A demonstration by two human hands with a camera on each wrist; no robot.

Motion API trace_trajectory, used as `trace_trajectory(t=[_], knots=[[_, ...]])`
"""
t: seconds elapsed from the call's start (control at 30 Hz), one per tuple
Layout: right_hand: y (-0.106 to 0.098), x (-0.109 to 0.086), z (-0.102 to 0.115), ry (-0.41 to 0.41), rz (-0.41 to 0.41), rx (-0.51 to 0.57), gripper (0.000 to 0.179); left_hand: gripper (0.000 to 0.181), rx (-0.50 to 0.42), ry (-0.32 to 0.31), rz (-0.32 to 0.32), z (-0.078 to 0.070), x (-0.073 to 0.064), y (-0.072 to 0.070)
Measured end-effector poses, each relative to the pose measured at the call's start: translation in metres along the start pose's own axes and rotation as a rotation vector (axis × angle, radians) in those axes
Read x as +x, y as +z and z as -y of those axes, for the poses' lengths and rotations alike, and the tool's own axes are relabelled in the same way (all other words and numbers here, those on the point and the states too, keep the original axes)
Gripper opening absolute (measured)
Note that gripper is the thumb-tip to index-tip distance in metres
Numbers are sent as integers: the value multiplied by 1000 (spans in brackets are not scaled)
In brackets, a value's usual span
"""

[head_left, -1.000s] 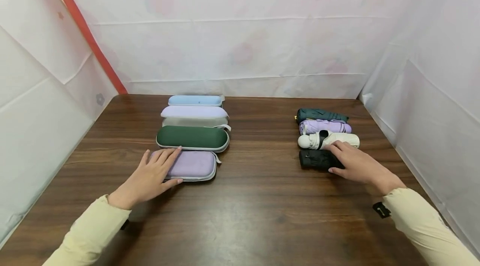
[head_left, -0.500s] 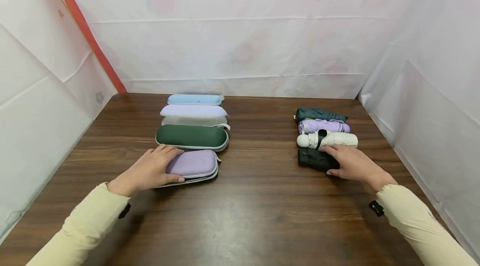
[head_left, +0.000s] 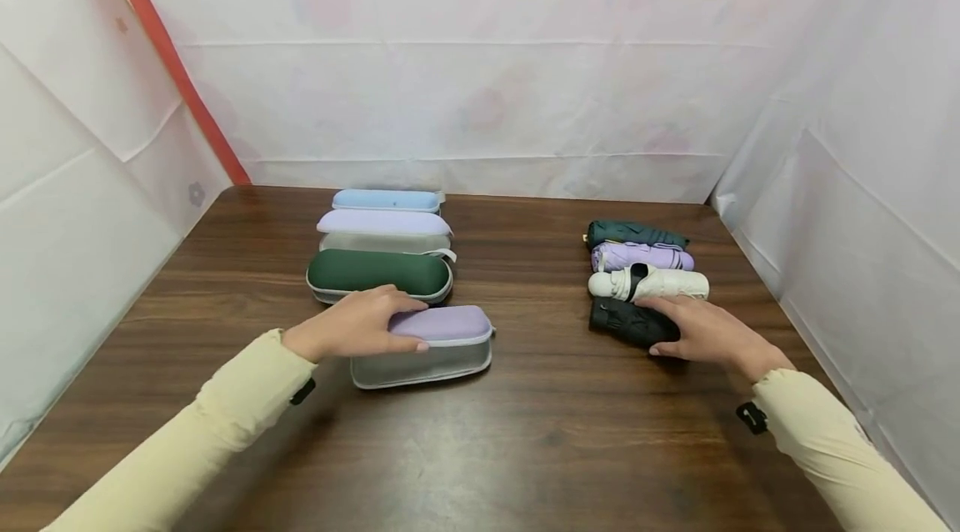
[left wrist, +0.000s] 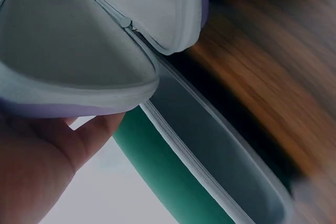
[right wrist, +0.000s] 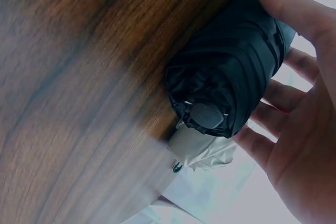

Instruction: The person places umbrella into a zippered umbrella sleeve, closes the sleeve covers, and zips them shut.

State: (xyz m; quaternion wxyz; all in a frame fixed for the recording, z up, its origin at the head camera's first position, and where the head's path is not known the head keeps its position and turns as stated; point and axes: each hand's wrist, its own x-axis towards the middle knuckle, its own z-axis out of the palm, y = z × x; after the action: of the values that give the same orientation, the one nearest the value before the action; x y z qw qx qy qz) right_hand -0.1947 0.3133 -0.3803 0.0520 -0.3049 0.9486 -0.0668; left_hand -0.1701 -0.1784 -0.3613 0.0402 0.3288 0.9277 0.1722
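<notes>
My left hand (head_left: pixel 397 322) grips the left end of a lilac zip case (head_left: pixel 442 342), fingers over its lid and thumb at the front. The case sits on the wooden table (head_left: pixel 540 432) in front of the green case, with its grey side wall showing. The left wrist view shows the lilac case (left wrist: pixel 79 72) parted open with a grey lining. My right hand (head_left: pixel 678 328) curls round a black folded umbrella (head_left: pixel 626 322), the nearest in a row of umbrellas. In the right wrist view my thumb lies over the black umbrella (right wrist: pixel 231 82) and my fingers reach round behind it.
Behind the lilac case lie a dark green case (head_left: pixel 378 272), a grey-white one (head_left: pixel 386 243), a pale lilac one (head_left: pixel 382 222) and a light blue one (head_left: pixel 386 200). Cream (head_left: pixel 660 283), lilac (head_left: pixel 645 257) and dark green (head_left: pixel 633 233) umbrellas lie beyond the black one. White sheets wall in the table.
My left hand has gripped the lilac case and drawn it rightward, away from the row; its grey side now shows. The right hand has closed round the black umbrella.
</notes>
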Motion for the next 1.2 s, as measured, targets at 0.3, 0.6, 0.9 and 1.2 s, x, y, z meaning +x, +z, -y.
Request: trace_trajectory(t=[0.3,0.6,0.9,1.2], knots=[[0,-1,2,8,-2,-16,65,59,-143,68,130,-23,50,5],[1,-1,3,14,-10,23,64,53,-253,112,232,-35,92,10],[8,3,1,25,-110,61,59,53,-314,60,297,-40,109,11],[2,6,17,-5,-136,100,55,50,-315,49,295,-33,110,13]])
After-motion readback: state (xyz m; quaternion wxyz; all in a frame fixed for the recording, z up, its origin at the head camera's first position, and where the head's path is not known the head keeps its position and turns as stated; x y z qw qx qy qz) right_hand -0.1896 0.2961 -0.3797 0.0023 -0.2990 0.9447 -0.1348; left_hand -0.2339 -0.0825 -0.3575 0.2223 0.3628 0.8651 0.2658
